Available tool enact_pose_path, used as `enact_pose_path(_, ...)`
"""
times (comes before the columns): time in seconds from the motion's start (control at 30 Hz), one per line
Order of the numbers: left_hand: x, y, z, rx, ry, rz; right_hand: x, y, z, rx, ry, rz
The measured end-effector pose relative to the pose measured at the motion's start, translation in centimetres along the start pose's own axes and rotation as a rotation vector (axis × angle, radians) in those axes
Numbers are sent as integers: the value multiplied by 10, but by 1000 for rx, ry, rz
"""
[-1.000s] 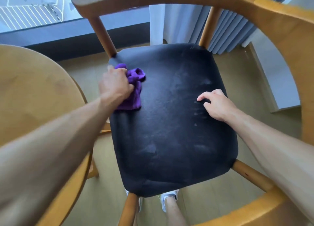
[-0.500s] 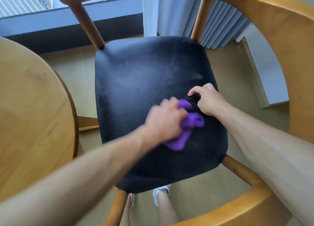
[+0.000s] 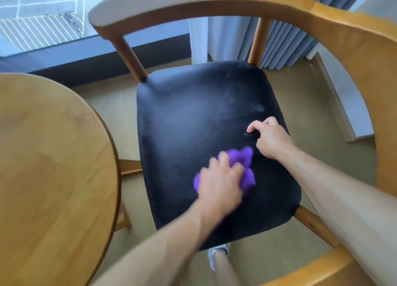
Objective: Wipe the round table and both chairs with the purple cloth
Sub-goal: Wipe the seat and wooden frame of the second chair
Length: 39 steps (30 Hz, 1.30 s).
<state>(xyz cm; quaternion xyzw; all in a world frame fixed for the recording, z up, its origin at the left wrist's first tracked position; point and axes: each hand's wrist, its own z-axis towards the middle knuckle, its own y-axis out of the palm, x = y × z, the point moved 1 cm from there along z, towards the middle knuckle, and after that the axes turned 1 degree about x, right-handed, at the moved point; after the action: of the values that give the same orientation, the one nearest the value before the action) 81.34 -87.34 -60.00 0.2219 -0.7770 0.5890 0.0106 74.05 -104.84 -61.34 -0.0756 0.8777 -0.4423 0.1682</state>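
A wooden chair with a black padded seat [image 3: 193, 113] fills the middle of the view, its curved backrest [image 3: 214, 8] arching over the top and right. My left hand [image 3: 221, 184] presses the bunched purple cloth [image 3: 247, 163] onto the near right part of the seat; the hand is motion-blurred. My right hand [image 3: 270, 137] rests on the seat just beyond the cloth, fingers curled, holding nothing. The round wooden table [image 3: 47, 167] lies at the left.
Beyond the chair are a window with a dark sill [image 3: 75, 58] and grey-blue curtains [image 3: 285, 40]. A white baseboard [image 3: 343, 113] runs along the right wall. My legs and a white shoe [image 3: 217, 253] show below the seat on beige floor.
My left hand has swept the cloth from the far left corner of the seat across to its near right part, beside my right hand. The right hand has stayed in place.
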Motion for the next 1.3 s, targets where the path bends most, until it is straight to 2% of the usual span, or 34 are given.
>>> enact_pose_path(0.07,20,11,-22,-147,134,-44,0,-1,-5,1,5,31)
enact_pose_path(0.1,22,12,-26,-186,119,-123,1,-2,-9,-5,4,56)
enact_pose_path(0.17,12,0,-24,-183,-48,-403,0,-4,-22,-18,-26,111)
enact_pose_path(0.23,-11,-21,-17,-111,-223,-691,-9,-4,-39,-43,-79,206)
enact_pose_path(0.27,-24,-33,-13,-76,-266,-798,-18,-2,-50,-102,-98,330)
enact_pose_path(0.37,-61,-66,-14,-51,-326,-1154,-53,5,-87,-507,-120,1000)
enact_pose_path(0.4,-74,-74,-16,-65,-352,-1278,-63,5,-94,-595,-161,1147)
enact_pose_path(0.43,-87,-79,-19,-88,-376,-1394,-69,5,-97,-626,-225,1177)
enact_pose_path(0.5,-111,-84,-23,-92,-395,-1504,-78,6,-95,-496,-288,1015)
enact_pose_path(0.6,-136,-90,-26,67,-414,-1310,-89,7,-86,-149,-261,725)
enact_pose_path(0.67,-151,-92,-26,186,-392,-1162,-97,5,-88,-14,-273,751)
enact_pose_path(0.77,-173,-101,-23,334,-284,-894,-111,-9,-95,86,-370,802)
enact_pose_path(0.9,-191,-126,-17,460,-24,-309,-129,-27,-99,144,-467,732)
enact_pose_path(1.0,-203,-140,-1,546,-45,-80,-141,-36,-90,312,-419,458)
enact_pose_path(1.07,-216,-145,15,508,-179,-132,-156,-40,-79,427,-382,200)
enact_pose_path(1.13,-229,-147,34,456,-326,-275,-180,-42,-67,452,-328,113)
enact_pose_path(1.23,-251,-150,65,467,-560,-469,-223,-42,-43,429,-218,71)
enact_pose_path(1.3,-269,-154,86,500,-679,-695,-250,-41,-14,333,-110,87)
